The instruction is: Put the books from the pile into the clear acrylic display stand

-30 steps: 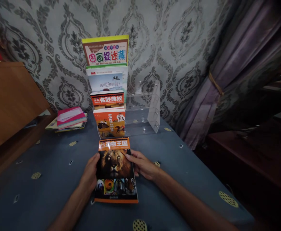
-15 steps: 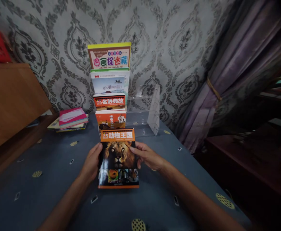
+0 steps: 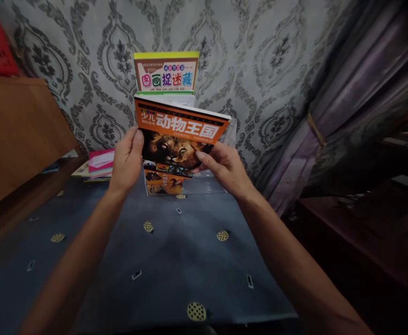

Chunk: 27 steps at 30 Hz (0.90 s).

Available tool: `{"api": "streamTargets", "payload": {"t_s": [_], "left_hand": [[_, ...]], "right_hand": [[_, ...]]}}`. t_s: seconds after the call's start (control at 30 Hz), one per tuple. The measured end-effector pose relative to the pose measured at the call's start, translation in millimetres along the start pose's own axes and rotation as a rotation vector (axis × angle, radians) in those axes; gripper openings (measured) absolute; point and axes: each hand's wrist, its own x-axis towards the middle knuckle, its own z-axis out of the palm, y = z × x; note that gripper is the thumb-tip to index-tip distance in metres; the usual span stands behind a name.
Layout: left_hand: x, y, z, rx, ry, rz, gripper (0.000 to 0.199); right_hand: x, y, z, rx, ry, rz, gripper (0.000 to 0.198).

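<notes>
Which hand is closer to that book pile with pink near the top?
The left hand: it holds the left side of the lion book, just right of the pile in view. The right hand is farther, at the opposite side.

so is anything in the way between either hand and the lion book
Nothing visible is: the left hand grips the lion-cover book at its left edge, the right hand at its right. The clear rack and yellow-topped book are behind it, not between.
</notes>
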Motion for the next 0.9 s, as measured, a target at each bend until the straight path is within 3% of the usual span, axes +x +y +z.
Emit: {"api": "streamTargets", "payload": {"t_s": [0.13,0.3,0.4,0.57,0.9], "left_hand": [[-6,5,2,0.046,-0.038,0.027,0.040],[-13,-11,2,0.125,-0.108,0.028,0.036],[-14,-28,0,0.310,-0.085,0.092,0.034],[-18,-55,0,0.608,-0.171,0.167,0.036],[-25,-80,2,0.685,-0.230,0.140,0.038]], "right_hand": [[-4,9,-3,-0.044,-0.001,-0.025,0.032],[-7,17,-17,-0.035,0.059,0.021,0.030],[-10,18,-28,-0.061,0.088,0.011,0.029],[-14,25,-43,-0.124,0.099,-0.010,0.033],[-21,43,-66,-0.182,0.112,0.058,0.038]]}}
